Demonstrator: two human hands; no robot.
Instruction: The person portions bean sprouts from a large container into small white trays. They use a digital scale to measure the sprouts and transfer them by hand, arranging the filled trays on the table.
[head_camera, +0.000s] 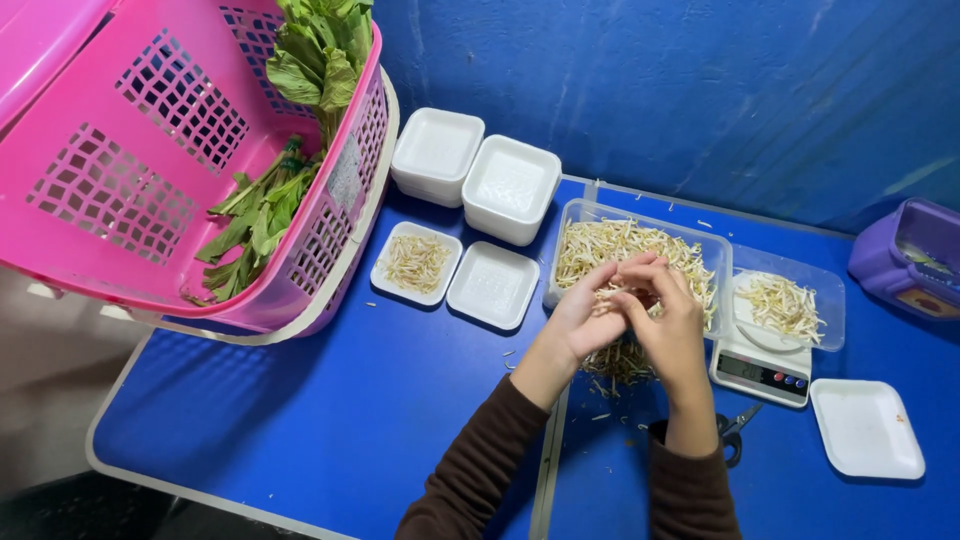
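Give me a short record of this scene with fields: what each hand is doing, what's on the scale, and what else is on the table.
left hand: left hand gripping a bunch of bean sprouts
right hand: right hand clasping the same bunch
container: clear tub filled with sprouts
scale: kitchen scale with a sprout-loaded tray
trays: foam trays stacked, one empty tray at right
basket: pink basket with leafy greens
surface: blue table
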